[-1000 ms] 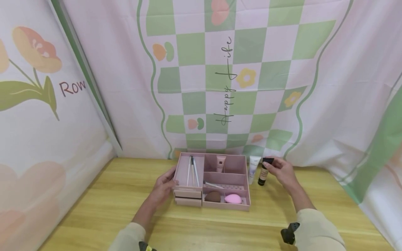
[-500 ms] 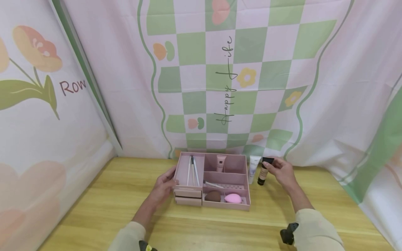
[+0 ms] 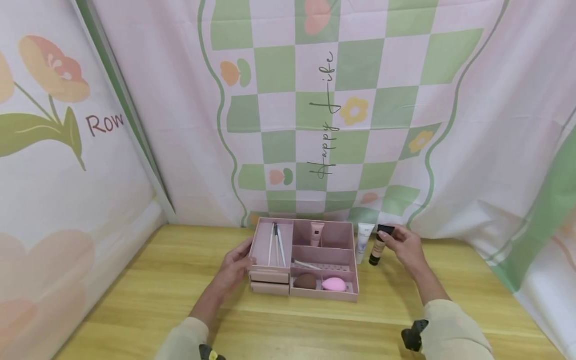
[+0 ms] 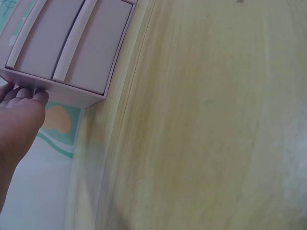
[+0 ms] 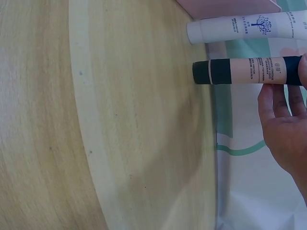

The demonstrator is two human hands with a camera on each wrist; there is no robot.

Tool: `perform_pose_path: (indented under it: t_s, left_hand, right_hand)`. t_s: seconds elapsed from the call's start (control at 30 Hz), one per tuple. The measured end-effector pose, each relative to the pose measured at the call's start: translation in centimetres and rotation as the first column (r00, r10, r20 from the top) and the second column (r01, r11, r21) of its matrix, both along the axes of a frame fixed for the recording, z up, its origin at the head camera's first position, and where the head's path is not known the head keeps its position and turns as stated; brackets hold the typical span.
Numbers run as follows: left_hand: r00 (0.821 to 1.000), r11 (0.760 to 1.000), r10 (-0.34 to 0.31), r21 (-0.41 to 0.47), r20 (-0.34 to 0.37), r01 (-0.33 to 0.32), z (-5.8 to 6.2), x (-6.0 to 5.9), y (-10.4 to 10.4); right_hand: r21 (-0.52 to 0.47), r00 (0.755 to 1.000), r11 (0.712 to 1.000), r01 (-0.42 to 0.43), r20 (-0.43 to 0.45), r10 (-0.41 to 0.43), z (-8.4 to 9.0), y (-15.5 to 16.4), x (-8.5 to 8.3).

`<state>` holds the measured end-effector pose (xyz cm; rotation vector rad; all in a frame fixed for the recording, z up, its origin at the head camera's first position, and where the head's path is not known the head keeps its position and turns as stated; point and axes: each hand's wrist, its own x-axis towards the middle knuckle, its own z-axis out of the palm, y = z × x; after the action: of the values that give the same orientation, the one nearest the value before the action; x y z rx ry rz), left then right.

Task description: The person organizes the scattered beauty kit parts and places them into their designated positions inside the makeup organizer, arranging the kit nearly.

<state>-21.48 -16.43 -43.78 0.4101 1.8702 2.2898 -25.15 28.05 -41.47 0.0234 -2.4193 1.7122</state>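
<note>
My right hand point(image 3: 407, 250) pinches a beige tube of foundation point(image 3: 377, 250) by its black top end, thumb in front. In the right wrist view the tube point(image 5: 247, 72) points its black cap toward the table, and a white tube point(image 5: 240, 28) stands beside it. My left hand point(image 3: 234, 267) rests against the left side of a pink makeup organizer point(image 3: 321, 296). The left wrist view has its fingers point(image 4: 26, 96) touching the side wall beside two closed drawers point(image 4: 91, 52). The white tube point(image 3: 362, 243) stands between the organizer and the foundation.
Makeup brushes point(image 3: 276, 247) lie on the organizer's left top tray. Its compartments hold a small pink tube point(image 3: 317, 235), another brush point(image 3: 306, 265), a brown makeup sponge point(image 3: 306, 282) and a pink one point(image 3: 334, 285). A patterned curtain point(image 3: 315, 150) hangs behind the wooden table point(image 3: 315, 330).
</note>
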Motion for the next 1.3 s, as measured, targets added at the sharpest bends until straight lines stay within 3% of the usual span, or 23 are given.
perform_pose_path:
  t_s: [0.33, 0.57, 0.83, 1.3]
  left_hand:
    - [1.000, 1.000, -0.004, -0.005, -0.007, 0.003, 0.0, -0.1, 0.0]
    - [1.000, 1.000, -0.005, -0.009, -0.001, 0.005, 0.0, -0.1, 0.0]
    - [1.000, 1.000, -0.009, -0.007, 0.001, 0.009, 0.0, -0.1, 0.0]
    - [1.000, 1.000, 0.009, 0.014, 0.019, -0.009, 0.0, -0.1, 0.1]
  right_hand:
    - [-0.057, 0.999, 0.998, -0.008, -0.033, 0.006, 1.4, 0.1, 0.2]
    - [0.011, 0.997, 1.000, 0.020, -0.069, -0.019, 2.5, 0.3, 0.3]
    - [-0.036, 0.991, 0.999, -0.007, -0.137, 0.002, 4.2, 0.6, 0.5]
    - [-0.002, 0.978, 1.000, 0.014, -0.209, -0.014, 6.9, 0.4, 0.9]
